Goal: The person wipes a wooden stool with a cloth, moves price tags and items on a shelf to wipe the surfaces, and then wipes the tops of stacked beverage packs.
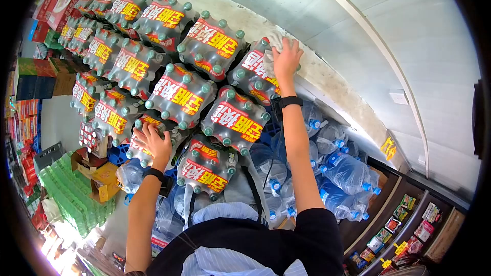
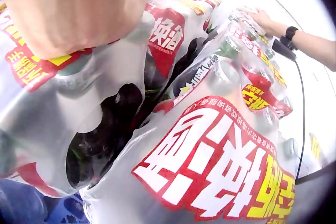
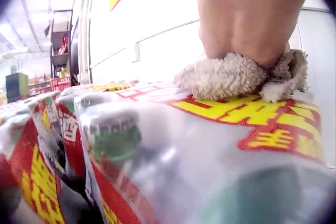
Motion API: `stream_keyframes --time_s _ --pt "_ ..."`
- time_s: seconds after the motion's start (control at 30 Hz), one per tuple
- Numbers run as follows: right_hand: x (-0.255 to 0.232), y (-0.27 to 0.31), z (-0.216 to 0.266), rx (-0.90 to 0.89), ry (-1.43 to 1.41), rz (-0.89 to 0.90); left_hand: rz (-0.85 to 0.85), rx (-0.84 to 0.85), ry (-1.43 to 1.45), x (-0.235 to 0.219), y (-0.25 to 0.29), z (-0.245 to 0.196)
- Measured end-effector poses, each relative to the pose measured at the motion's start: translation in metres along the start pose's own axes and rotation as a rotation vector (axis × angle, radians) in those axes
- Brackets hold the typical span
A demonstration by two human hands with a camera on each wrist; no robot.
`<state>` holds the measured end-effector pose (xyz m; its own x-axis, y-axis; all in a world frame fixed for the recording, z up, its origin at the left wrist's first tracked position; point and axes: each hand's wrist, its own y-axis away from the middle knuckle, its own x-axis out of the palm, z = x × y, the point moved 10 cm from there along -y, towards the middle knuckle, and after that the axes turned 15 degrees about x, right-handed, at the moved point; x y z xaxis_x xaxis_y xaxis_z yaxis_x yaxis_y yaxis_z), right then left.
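Note:
My right hand [image 1: 286, 61] grips a bunched grey cloth [image 3: 226, 78] and presses it on a shrink-wrapped pack of bottles [image 1: 251, 64] beside the wall. In the right wrist view, the fluffy cloth lies on the pack's plastic film over yellow printing, and the fingertips are hidden. My left hand [image 1: 153, 145], fingers spread, rests on another bottle pack [image 1: 148, 122] lower in the stack. From the left wrist view, the back of this hand covers part of that pack's wrap. Next to it stands a pack with large white and yellow letters [image 2: 210, 166].
Rows of similar bottle packs [image 1: 135, 66] extend to the upper left. Large plastic water jugs with blue caps [image 1: 348, 171] lie to the right, below a ledge [image 1: 348, 92] along the white wall. Green-wrapped goods [image 1: 71, 189] and an open yellow carton [image 1: 105, 181] stand at left.

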<state>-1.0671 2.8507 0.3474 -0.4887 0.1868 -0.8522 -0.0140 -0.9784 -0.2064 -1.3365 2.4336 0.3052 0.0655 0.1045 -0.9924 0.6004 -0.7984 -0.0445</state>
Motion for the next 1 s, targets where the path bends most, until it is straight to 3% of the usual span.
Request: stream_keyframes --time_s 0.1,0.17,0.3,0.37,0.47,0.6,0.63,0.7,0.8,0.83,0.9,0.93,1.0 --pt "-0.003 0.055 0.016 -0.126 0.004 0.115 -0.060 0.031 -0.002 -0.002 0.002 -0.001" --pt "-0.011 0.128 0.026 -0.428 0.038 0.170 -0.041 0.027 -0.005 -0.002 0.000 -0.002" --pt "-0.018 0.152 0.005 -0.445 0.094 0.256 -0.053 0.028 0.002 -0.006 -0.001 -0.003" --pt "-0.015 0.128 0.002 -0.323 0.044 0.223 0.005 0.016 -0.026 -0.005 -0.001 -0.003" --pt "-0.022 0.072 -0.031 -0.033 -0.065 -0.117 -0.022 0.017 -0.017 0.001 0.000 -0.002" --pt "-0.027 0.006 -0.052 0.228 0.138 -0.162 -0.019 0.013 0.005 -0.005 0.000 -0.003" --pt "-0.031 0.004 -0.044 0.214 0.131 -0.155 -0.018 0.007 0.005 -0.006 0.001 -0.002" --pt "-0.026 0.007 -0.037 0.286 0.227 -0.032 -0.009 -0.006 0.030 -0.007 0.000 -0.002" --pt "-0.019 0.052 -0.023 0.223 0.088 0.014 -0.023 -0.016 0.087 -0.010 0.000 -0.002" --pt "-0.012 0.079 -0.010 -0.021 0.038 -0.067 0.000 -0.020 0.096 -0.008 0.000 -0.001" --pt "-0.003 0.135 0.046 -0.329 0.013 0.200 -0.005 -0.023 0.115 -0.007 0.001 0.000" --pt "-0.006 0.153 0.077 -0.399 0.075 0.261 -0.011 -0.033 0.120 -0.007 0.002 0.001" --pt "-0.008 0.164 0.118 -0.510 -0.065 0.240 -0.012 -0.029 0.131 -0.007 0.001 0.001"
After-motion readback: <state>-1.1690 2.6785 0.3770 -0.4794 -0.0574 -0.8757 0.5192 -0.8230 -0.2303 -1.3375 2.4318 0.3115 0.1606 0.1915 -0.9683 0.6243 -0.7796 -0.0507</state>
